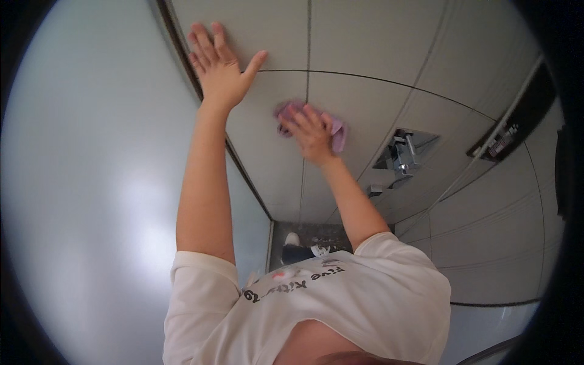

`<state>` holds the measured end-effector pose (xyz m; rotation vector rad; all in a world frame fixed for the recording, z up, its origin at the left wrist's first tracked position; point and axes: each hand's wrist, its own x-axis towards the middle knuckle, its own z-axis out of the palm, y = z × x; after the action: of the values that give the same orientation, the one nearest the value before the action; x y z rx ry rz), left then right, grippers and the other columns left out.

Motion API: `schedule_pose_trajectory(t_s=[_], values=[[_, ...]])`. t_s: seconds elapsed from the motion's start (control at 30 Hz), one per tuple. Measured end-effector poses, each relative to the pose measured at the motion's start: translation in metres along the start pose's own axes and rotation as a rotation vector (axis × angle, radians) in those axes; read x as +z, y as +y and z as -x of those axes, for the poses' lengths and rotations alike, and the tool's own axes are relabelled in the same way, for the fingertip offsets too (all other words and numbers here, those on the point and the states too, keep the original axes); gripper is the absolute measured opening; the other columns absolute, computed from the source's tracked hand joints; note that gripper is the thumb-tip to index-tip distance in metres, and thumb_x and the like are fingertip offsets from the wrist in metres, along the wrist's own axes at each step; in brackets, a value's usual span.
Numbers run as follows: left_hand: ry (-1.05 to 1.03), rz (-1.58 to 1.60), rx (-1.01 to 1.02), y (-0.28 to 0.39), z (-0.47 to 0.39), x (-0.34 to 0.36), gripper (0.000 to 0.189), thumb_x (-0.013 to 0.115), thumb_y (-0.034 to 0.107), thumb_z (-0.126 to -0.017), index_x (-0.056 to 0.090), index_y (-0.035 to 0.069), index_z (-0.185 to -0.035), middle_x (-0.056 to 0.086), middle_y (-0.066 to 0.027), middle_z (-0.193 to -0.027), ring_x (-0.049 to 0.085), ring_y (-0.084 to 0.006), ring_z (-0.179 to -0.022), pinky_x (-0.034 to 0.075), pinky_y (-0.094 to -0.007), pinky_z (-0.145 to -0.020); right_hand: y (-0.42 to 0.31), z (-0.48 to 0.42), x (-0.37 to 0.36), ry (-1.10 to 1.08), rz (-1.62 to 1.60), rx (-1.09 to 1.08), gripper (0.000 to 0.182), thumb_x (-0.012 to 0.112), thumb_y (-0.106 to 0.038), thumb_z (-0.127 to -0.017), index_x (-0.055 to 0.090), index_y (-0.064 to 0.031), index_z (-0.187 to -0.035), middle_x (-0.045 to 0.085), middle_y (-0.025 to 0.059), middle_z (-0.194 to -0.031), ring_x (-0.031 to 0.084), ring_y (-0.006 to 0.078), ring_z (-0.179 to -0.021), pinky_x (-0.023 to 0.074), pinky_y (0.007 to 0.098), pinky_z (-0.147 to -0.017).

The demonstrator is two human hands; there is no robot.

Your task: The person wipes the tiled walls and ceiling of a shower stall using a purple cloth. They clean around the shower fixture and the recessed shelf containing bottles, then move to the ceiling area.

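Note:
A pink-purple cloth [339, 135] lies pressed against the grey tiled wall [360, 41] under my right hand [311, 132]. Folds of it stick out on both sides of my fingers, and its left part is blurred. My left hand [222, 68] is higher up and to the left, spread with its thumb out. It holds nothing and appears to rest on the tiles beside the dark metal frame edge [246, 171] of a frosted panel [91, 159].
Right of the cloth, a chrome mixer fitting [404, 153] projects from the wall, with a small square fitting [375, 190] below it. Farther right, a recessed dark niche [515, 118] holds an item bearing writing. A shoe [292, 239] stands on the dark floor [331, 231].

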<state>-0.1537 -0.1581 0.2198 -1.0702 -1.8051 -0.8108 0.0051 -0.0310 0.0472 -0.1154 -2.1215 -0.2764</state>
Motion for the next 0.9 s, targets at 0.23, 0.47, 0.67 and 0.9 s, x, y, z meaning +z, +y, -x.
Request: schedule_pose_trajectory(t_s=[0.23,0.47,0.67,0.9], values=[[-0.050,0.013,-0.002,-0.003,0.000,0.003,0.107,0.058,0.066,-0.079,-0.003,0.012,-0.149,-0.012,-0.0177,-0.154,-0.009,-0.0360,-0.143,0.005,-0.0560,-0.111,0.009,0.098,0.028,-0.115,-0.215,-0.106,0.049,0.049,-0.009,-0.084,0.052,-0.0221,-0.131,0.044,-0.0026,-0.142,0.035,0.0182,-0.134,0.0291,0.0430,-0.103],[-0.072,-0.022,-0.001,0.002,-0.002,-0.006,0.107,0.058,0.064,-0.080,-0.005,0.013,-0.149,-0.012,-0.0170,-0.154,-0.009,-0.0365,-0.142,0.008,-0.0580,-0.111,0.025,0.071,-0.023,-0.112,-0.185,-0.117,0.047,0.051,-0.009,-0.084,0.053,-0.0204,-0.130,0.047,-0.0009,-0.140,0.040,0.0203,-0.131,0.0301,0.0428,-0.104],[-0.013,-0.002,-0.038,0.013,-0.004,0.001,0.101,0.052,0.065,-0.083,-0.002,0.009,-0.148,-0.011,-0.0198,-0.153,-0.008,-0.0381,-0.142,0.008,-0.0602,-0.110,0.072,-0.024,-0.107,0.117,0.025,-0.060,0.055,0.050,-0.005,-0.081,0.049,-0.0219,-0.134,0.041,0.0006,-0.145,0.035,0.0226,-0.135,0.0247,0.0447,-0.107],[0.293,0.105,-0.010,0.023,-0.005,0.007,0.079,0.047,0.050,-0.092,0.012,0.006,-0.147,0.009,-0.0200,-0.154,0.006,-0.0343,-0.143,0.009,-0.0581,-0.109,0.165,-0.075,-0.190,0.367,0.209,0.174,0.067,0.052,-0.009,-0.078,0.037,-0.0223,-0.141,0.028,0.0044,-0.152,0.024,0.0268,-0.141,0.0177,0.0502,-0.110]])
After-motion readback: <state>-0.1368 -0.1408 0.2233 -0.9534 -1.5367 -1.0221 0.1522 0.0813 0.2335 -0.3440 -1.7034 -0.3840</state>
